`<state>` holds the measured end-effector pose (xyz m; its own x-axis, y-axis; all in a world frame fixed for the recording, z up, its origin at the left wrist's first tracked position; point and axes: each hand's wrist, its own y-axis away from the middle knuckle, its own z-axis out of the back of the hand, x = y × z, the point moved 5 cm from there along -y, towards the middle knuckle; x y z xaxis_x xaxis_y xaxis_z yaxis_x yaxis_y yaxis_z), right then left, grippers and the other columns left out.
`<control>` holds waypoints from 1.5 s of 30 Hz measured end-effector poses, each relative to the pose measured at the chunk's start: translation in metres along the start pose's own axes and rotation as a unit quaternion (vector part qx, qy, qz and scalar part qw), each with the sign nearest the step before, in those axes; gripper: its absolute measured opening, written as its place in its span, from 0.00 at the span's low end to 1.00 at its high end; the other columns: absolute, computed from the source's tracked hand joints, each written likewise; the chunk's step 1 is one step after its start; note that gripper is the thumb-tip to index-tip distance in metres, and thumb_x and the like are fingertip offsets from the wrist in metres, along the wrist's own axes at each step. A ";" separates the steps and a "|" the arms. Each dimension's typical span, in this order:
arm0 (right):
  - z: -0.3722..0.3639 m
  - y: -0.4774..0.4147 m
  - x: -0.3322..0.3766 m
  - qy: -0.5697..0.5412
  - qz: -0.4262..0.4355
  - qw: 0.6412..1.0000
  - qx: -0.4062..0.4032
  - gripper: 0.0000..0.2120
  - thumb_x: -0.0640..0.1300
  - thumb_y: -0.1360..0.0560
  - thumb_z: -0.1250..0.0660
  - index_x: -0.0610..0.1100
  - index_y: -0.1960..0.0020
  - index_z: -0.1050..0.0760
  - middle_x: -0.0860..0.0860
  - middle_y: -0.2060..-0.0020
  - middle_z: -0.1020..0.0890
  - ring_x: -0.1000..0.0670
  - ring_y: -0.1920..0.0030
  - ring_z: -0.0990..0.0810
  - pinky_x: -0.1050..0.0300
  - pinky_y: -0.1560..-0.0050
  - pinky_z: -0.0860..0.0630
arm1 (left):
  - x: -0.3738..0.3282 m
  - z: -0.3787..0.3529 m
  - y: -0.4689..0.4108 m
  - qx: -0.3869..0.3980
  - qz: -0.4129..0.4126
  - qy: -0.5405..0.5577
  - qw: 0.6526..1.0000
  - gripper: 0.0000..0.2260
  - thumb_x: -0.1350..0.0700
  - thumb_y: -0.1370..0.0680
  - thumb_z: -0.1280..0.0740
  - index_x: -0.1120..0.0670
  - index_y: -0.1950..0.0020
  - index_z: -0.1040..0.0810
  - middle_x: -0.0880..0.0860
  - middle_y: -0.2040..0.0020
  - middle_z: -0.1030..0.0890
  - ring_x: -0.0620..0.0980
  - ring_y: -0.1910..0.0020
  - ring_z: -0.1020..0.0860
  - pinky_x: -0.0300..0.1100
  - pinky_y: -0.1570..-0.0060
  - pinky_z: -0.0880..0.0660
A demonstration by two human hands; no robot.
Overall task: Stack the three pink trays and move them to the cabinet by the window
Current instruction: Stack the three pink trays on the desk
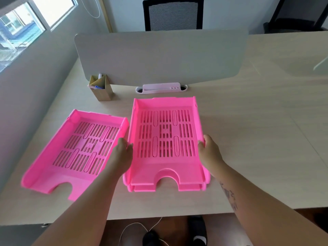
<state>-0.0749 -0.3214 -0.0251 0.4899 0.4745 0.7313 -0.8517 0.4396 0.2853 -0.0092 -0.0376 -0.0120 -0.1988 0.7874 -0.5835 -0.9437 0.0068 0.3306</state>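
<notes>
Two pink slotted trays lie nested as one stack in the middle of the desk. The upper tray [166, 137] sits on the lower tray [166, 188], whose front edge shows beneath it. My left hand [122, 153] grips the upper tray's left wall. My right hand [210, 151] grips its right wall. A third pink tray [74, 153] lies flat and alone to the left, angled, touching nothing but the desk.
A cardboard pen holder [101, 87] and a white cable tray [161, 88] stand behind the trays, before a grey divider screen [159, 57]. A window [21, 23] is at the far left. A black chair [173, 14] stands beyond the desk [257, 139]. Cables lie on the floor.
</notes>
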 end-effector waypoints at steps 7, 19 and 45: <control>-0.002 -0.013 0.001 0.010 0.018 1.000 0.009 0.18 0.46 0.16 0.49 0.39 0.31 0.34 0.51 0.63 0.26 0.54 0.71 0.29 0.59 0.73 0.35 | -0.002 -0.005 -0.011 -0.039 0.029 0.038 0.998 0.08 0.53 0.16 0.46 0.57 0.48 0.34 0.52 0.61 0.26 0.47 0.67 0.25 0.40 0.73 0.28; 0.011 -0.009 0.018 0.122 0.156 0.978 -0.059 0.25 0.47 0.22 0.40 0.38 0.28 0.36 0.40 0.33 0.27 0.40 0.32 0.29 0.42 0.35 0.27 | 0.000 0.005 0.013 -0.084 0.057 0.109 0.989 0.18 0.49 0.16 0.45 0.60 0.37 0.27 0.55 0.49 0.19 0.51 0.57 0.22 0.45 0.60 0.24; -0.278 0.092 0.186 -0.043 -0.115 0.985 0.118 0.26 0.34 0.20 0.45 0.40 0.23 0.43 0.40 0.29 0.29 0.41 0.39 0.22 0.57 0.49 0.26 | 0.278 0.211 -0.039 -0.153 0.137 -0.066 0.976 0.07 0.57 0.20 0.39 0.56 0.58 0.30 0.64 0.57 0.20 0.57 0.63 0.27 0.45 0.64 0.34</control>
<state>-0.0106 0.0196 -0.0346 0.6657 0.3121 0.6779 -0.7449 0.3330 0.5782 0.0280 0.3113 -0.0303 -0.4375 0.8071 -0.3966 -0.8990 -0.3837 0.2108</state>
